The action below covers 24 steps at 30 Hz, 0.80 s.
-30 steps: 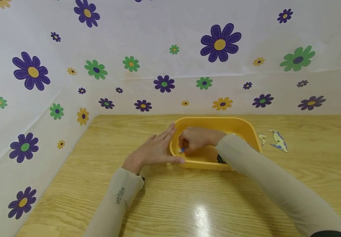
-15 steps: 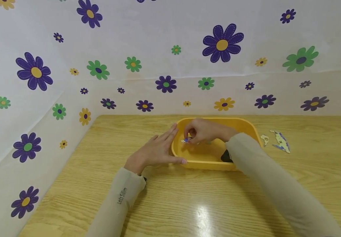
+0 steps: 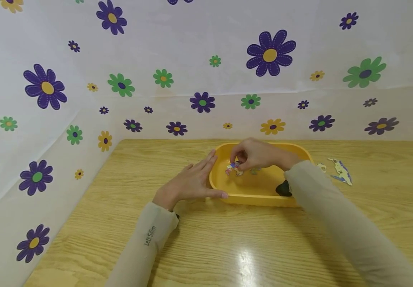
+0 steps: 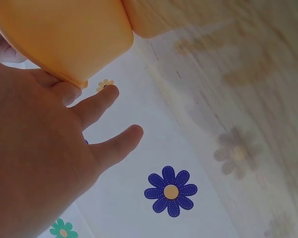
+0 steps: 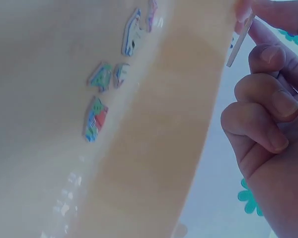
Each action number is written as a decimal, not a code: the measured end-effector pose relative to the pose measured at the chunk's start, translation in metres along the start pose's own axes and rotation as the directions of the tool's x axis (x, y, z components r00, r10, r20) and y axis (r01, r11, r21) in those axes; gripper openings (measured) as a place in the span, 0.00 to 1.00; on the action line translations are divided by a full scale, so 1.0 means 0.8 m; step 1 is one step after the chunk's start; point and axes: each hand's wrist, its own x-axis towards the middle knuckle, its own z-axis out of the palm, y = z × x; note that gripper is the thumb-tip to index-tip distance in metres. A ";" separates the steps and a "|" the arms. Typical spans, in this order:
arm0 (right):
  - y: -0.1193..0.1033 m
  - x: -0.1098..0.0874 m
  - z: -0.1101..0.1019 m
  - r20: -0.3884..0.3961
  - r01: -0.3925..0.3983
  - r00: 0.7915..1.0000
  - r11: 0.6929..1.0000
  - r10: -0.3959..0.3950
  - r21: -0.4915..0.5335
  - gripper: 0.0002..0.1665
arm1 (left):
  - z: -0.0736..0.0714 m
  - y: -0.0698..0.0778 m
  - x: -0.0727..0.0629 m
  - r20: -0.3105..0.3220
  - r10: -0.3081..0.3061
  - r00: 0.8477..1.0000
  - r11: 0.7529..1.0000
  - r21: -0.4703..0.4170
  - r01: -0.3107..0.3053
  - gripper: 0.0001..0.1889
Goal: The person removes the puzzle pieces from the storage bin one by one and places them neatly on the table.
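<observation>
1. Flowery sheet (image 3: 177, 48) behind a wooden table (image 3: 120, 235), yellow tub (image 3: 253, 201) on top.
2. Left hand (image 3: 190, 183) — fingers spread, touching the tub's left end.
3. Right hand (image 3: 258, 153) — pinching a thin piece (image 5: 242, 39) by the tub's far rim.
4. Loose pieces (image 5: 100, 77) inside the tub, two more (image 3: 341, 173) just right.

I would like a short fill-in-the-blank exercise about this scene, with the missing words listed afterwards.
1. The person's ____ hand pinches a flat piece.
2. In the head view, the left hand touches the tub at its ____ end.
3. Beside the tub, ____ loose pieces lie on the table.
4. The wall covering shows purple, green and yellow ____.

Missing words: right; left; two; flowers.
</observation>
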 end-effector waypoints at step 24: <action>-0.001 -0.049 -0.036 -0.075 -0.042 0.996 0.998 0.039 -0.044 0.08 | 0.001 -0.001 0.004 -0.002 -0.010 1.000 1.000 -0.029 0.010 0.62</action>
